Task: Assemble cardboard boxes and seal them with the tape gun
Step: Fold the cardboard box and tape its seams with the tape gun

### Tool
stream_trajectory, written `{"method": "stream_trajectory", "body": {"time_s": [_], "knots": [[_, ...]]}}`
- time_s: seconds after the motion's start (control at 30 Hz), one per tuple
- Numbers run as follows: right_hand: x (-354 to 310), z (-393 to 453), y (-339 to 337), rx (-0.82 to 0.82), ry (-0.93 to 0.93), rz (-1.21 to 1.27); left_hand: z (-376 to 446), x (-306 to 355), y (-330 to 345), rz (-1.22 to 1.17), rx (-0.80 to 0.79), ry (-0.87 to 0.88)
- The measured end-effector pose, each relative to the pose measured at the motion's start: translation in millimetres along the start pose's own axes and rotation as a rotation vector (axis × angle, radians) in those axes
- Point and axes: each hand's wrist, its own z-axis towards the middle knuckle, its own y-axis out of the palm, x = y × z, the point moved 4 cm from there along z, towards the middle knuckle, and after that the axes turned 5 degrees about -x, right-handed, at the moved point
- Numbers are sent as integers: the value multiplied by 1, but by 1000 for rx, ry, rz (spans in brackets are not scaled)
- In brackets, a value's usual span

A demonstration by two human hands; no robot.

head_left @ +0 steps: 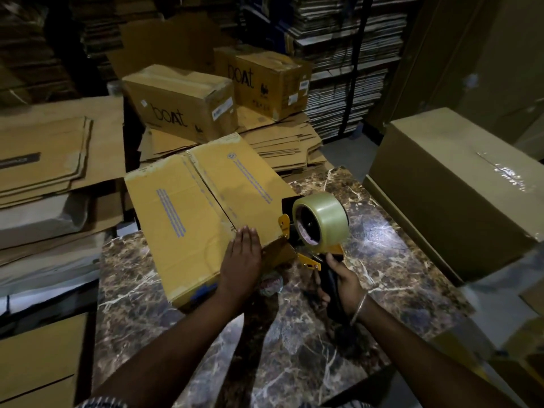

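Observation:
A yellow-brown cardboard box [188, 207] lies on the marble table [294, 348], its two top flaps folded shut with the seam running away from me. My left hand [243, 254] presses flat on the near end of that seam, fingers straight. My right hand [341, 281] grips the black handle of the tape gun [312, 228]. The gun carries a roll of clear tape and orange metal parts, and its front end sits against the box's near right corner.
A large taped box [450, 184] stands at the table's right. Two "boAt" boxes [182, 101] sit on stacks of flattened cartons [282, 142] behind. More flat cardboard [44, 154] is piled at the left. Shelves of stacked cardboard [347, 54] line the back.

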Motion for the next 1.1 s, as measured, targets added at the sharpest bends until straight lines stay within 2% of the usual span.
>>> {"method": "stream_trajectory", "body": {"time_s": [0.13, 0.23, 0.27, 0.53, 0.63, 0.73, 0.8, 0.87, 1.0, 1.07, 1.1], "knots": [[-10, 6, 15, -97, 43, 86, -9, 3, 1, 4, 90, 29], [-18, 9, 29, -161, 44, 92, -17, -1, 5, 48, 24, 23], [-20, 10, 33, -173, 46, 86, -21, -1, 3, 58, 21, 63], [-33, 19, 70, -175, 125, -74, -65, -25, 9, 154, 307, 438], [-33, 28, 85, -251, 130, -92, -76, -45, 19, 211, 305, 528], [-31, 33, 97, -348, 183, -105, -85, -63, 20, 142, 315, 566], [-24, 37, 101, -379, 258, -89, -91, -68, 16, -79, 296, 532], [-16, 45, 103, -422, 318, -56, -97, -67, 8, -433, 353, 414], [-8, 51, 116, -589, 332, 44, -98, -51, -6, -1132, 570, -79], [-7, 51, 123, -663, 339, 102, -91, -46, -8, -1462, 557, -290], [-6, 53, 125, -679, 354, 132, -86, -40, -12, -1665, 481, -283]]}}
